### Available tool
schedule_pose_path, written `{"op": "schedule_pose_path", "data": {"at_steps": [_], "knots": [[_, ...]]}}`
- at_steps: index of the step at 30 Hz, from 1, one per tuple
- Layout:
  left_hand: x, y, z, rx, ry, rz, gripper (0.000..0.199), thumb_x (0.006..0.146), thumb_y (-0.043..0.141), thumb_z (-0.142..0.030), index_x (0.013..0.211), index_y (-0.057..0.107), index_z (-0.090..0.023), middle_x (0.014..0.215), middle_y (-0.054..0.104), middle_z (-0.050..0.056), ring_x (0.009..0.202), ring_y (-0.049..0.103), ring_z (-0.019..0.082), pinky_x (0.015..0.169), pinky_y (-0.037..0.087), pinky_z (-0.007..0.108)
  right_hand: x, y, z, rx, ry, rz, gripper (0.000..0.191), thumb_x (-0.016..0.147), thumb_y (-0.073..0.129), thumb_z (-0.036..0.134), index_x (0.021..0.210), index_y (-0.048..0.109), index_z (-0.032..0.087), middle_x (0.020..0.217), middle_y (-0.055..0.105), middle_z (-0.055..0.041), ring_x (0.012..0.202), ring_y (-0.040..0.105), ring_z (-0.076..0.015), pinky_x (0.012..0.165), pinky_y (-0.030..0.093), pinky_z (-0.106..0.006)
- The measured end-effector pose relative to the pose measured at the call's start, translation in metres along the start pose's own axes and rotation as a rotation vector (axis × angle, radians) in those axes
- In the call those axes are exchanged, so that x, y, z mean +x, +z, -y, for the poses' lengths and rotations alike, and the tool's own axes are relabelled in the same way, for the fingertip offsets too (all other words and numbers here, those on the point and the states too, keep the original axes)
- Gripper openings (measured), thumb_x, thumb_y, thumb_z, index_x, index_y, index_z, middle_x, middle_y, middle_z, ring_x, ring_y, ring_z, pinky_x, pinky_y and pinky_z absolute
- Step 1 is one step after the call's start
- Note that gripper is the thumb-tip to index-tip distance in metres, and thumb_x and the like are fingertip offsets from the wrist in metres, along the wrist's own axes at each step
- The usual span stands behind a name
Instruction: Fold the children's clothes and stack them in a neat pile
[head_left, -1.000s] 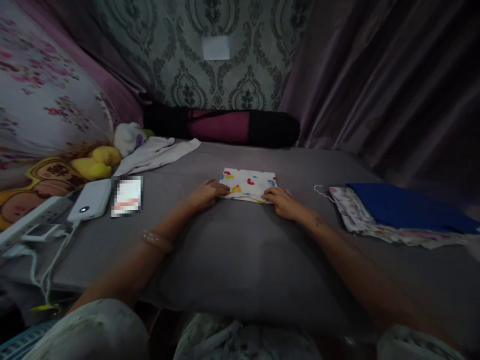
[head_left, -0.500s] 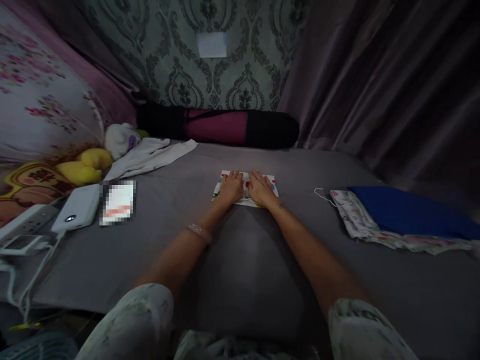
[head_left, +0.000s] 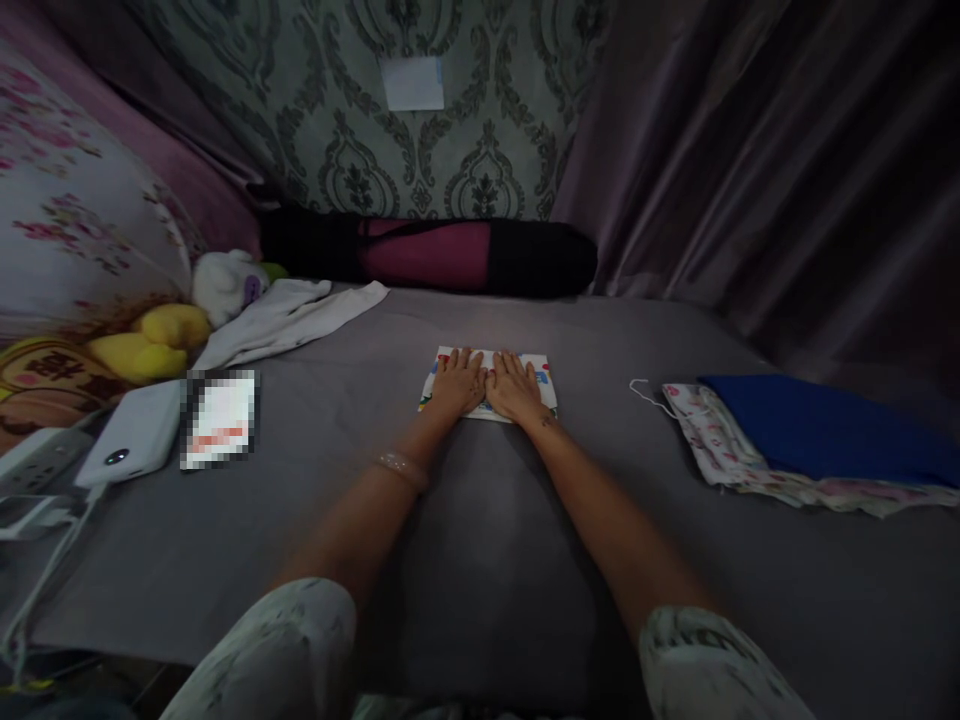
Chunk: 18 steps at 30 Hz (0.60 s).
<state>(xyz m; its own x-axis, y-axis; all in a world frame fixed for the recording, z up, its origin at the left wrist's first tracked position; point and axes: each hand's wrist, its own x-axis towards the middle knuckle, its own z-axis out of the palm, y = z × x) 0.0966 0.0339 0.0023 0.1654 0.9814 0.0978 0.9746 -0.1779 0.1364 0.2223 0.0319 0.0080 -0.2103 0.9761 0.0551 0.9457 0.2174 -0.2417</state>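
Observation:
A folded white cloth with colourful printed shapes [head_left: 486,411] lies flat on the grey sheet in front of me. My left hand [head_left: 459,386] presses flat on its left half, fingers stretched out and pointing away from me. On the right half rests my right hand [head_left: 515,388], palm down with its fingers a little apart. The two thumbs almost meet at the cloth's middle. Much of the print is hidden under both hands. Neither hand grips anything.
Folded fabrics with a blue piece [head_left: 817,425] on top lie at right. On the left are a white power bank [head_left: 139,430], a blurred-out device [head_left: 220,420], a power strip [head_left: 37,460], plush toys [head_left: 161,340] and white clothing [head_left: 292,318]. A long black-and-maroon bag [head_left: 427,252] lines the wall.
Both hands have slid slightly toward each other on the cloth, their thumbs now closer. The camera view has shifted a little; the cloth stays in place.

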Motion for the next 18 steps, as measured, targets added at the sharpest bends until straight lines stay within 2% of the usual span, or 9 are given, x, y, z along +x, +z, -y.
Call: {"op": "schedule_pose_path", "data": {"at_steps": [6,12,18], "knots": [[0.0007,0.0018,0.0005,-0.021,-0.097,-0.001,0.064,0.098,0.024,-0.048,0.149,0.034,-0.011,0.155,0.032,0.017,0.143,0.027,0.034,0.116,0.020,0.049,0.0007,0.0027,0.0005,-0.002,0.104,-0.042,0.063,0.097,0.025,0.037,0.148,0.031,0.002,0.157,0.026,-0.0176,0.146,0.017,-0.0282,0.117,0.011,-0.049],[-0.0028,-0.0005,-0.0015,-0.023,-0.161,-0.035,0.068,0.096,0.026,-0.053,0.149,0.033,-0.012,0.154,0.033,0.019,0.143,0.026,0.038,0.113,0.022,0.054,-0.0012,0.0044,-0.0016,-0.009,0.233,-0.116,0.068,0.094,0.030,0.041,0.145,0.033,-0.004,0.155,0.028,-0.0231,0.144,0.020,-0.0332,0.117,0.012,-0.049],[-0.0024,-0.0013,0.0006,-0.013,-0.150,0.013,0.071,0.096,0.021,-0.055,0.151,0.029,-0.011,0.155,0.028,0.022,0.144,0.023,0.039,0.113,0.021,0.055,-0.0053,0.0000,-0.0087,-0.011,0.261,-0.095,0.072,0.096,0.029,0.044,0.147,0.029,-0.006,0.155,0.026,-0.0242,0.144,0.020,-0.0335,0.117,0.013,-0.045]]}}
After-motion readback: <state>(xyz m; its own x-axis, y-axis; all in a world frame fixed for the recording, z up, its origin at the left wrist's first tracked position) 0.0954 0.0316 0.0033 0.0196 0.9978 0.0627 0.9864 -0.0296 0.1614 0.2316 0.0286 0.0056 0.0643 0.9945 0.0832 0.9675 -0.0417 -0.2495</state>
